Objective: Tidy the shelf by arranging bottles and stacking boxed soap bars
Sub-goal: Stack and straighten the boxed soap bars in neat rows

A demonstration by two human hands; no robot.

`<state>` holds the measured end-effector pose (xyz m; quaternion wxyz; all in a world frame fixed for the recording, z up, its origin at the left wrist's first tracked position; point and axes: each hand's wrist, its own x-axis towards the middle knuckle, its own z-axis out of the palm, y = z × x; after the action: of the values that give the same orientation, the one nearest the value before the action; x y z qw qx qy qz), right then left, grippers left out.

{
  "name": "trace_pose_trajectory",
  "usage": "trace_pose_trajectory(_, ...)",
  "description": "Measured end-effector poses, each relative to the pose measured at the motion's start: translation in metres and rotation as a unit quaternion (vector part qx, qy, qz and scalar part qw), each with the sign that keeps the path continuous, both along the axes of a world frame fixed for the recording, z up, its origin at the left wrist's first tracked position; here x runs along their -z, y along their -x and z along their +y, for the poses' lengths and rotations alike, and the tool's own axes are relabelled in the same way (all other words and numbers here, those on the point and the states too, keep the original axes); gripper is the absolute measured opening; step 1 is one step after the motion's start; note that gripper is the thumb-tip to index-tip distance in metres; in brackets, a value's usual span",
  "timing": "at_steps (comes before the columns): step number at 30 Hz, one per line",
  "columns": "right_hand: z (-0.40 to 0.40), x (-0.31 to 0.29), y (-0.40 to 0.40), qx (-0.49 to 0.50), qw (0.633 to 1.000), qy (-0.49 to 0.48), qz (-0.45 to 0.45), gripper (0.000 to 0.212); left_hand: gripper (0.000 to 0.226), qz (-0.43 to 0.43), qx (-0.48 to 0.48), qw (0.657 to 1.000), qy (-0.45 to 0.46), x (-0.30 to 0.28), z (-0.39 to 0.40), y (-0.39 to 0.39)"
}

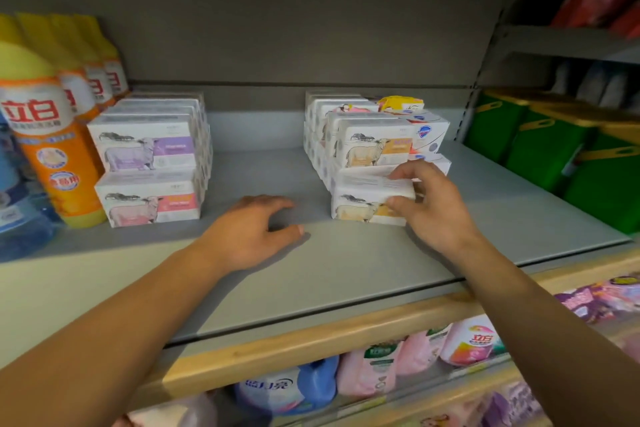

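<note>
You are on the soap-stacking step: your right hand pinches the front lower box of the right stack, fingers over its top right corner and thumb on its front face, so it is clamped on that box. The box sits on the shelf, tucked under the orange sheep box above it, slightly skewed. Your left hand rests on the shelf between the two stacks, fingers loosely curved and holding nothing. The next move, I judge, is to square that box under its stack or slide it free; either way the box above may shift, so steady it. The left stack stands well apart, beside the orange bottles. Green tubs crowd the right end, leaving little room there.
</note>
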<state>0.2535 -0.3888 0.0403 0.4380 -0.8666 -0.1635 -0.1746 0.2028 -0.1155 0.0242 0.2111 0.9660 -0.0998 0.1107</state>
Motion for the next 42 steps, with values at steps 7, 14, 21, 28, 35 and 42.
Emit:
trace_pose_trajectory(7,0.052,-0.011,0.019,-0.112,0.972,-0.2,0.044,0.027,0.04,0.011,0.06,0.93,0.364,-0.017,0.004,0.008)
trace_pose_trajectory(14,0.107,-0.004,0.009,-0.127,0.943,-0.292,0.094,0.021,0.012,-0.005,0.003,0.842,0.539,-0.02,0.015,0.008)
trace_pose_trajectory(21,0.107,0.004,0.009,-0.144,0.917,-0.324,0.183,0.024,0.028,0.077,-0.035,0.8,0.594,-0.019,0.017,0.008)
trace_pose_trajectory(28,0.104,-0.003,0.009,-0.153,0.843,-0.434,0.277,0.026,0.085,0.133,0.131,0.78,0.597,-0.022,0.028,0.008)
trace_pose_trajectory(35,0.099,-0.005,0.015,-0.192,0.767,-0.46,0.403,0.041,0.039,0.002,0.064,0.869,0.49,-0.022,0.024,0.01)
trace_pose_trajectory(42,0.103,0.005,0.015,-0.196,0.88,-0.351,0.254,0.025,0.04,0.028,-0.065,0.854,0.515,-0.019,0.025,0.004)
